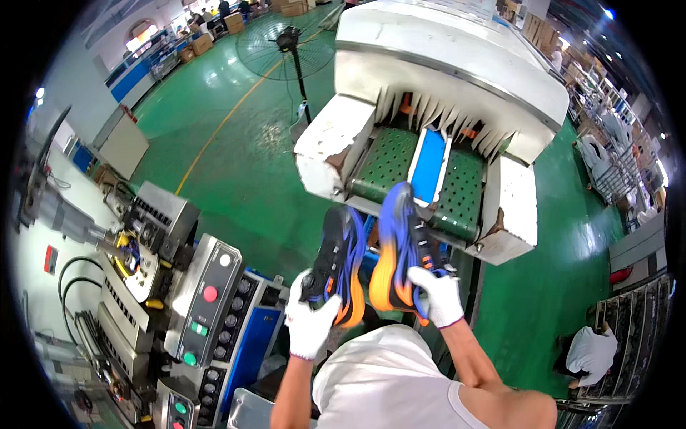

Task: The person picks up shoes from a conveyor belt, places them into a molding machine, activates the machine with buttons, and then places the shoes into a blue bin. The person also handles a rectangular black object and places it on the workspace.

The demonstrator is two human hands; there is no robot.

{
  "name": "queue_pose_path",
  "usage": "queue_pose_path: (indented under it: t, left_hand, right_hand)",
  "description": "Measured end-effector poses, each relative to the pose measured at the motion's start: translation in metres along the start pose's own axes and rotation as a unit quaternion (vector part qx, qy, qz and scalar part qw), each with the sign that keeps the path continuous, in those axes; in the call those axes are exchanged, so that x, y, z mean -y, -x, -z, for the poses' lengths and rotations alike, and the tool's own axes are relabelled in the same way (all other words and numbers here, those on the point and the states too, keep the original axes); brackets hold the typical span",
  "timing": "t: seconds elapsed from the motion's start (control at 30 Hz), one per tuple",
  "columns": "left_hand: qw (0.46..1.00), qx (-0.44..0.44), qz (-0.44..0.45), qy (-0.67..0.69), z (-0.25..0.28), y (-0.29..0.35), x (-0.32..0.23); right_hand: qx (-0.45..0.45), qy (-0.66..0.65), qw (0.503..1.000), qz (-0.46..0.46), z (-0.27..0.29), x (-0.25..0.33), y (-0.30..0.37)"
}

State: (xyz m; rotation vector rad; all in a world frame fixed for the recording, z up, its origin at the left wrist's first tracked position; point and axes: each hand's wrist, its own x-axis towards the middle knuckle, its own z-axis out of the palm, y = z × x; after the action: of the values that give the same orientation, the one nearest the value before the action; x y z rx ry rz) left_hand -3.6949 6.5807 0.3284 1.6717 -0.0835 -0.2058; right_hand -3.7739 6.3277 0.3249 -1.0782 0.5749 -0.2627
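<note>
- Lower left: control panel (202,304) with red and green buttons.
- Lower centre: white-gloved left hand (307,325), fingers grasping the heel end of the left shoe (333,254), toe toward frame top.
- Centre: right shoe (401,247), purple and orange, just beside the first.
- Right of it: gloved right hand (439,297), fingers gripping its heel end.
- Upper right of centre: white machine (446,75), green perforated belts (384,166).
- Lower right: person in white (593,352) beside rack (632,332).

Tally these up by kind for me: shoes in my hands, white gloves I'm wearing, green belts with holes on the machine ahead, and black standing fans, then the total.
Shoes: 2
White gloves: 2
Green belts: 2
Black standing fan: 1
Total: 7
</note>
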Motion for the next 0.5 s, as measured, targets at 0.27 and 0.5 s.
queue_pose_path:
  t: [0.27,0.5]
  left_hand:
    - [0.917,0.044,-0.244,-0.313,-0.173,-0.244,-0.048]
    - [0.911,0.068,-0.266,-0.306,-0.231,-0.355,-0.025]
  right_hand:
    - [-0.293,0.458,0.832,0.112,0.076,0.116,-0.14]
    - [-0.166,0.644,0.743,0.079,0.062,0.156,-0.323]
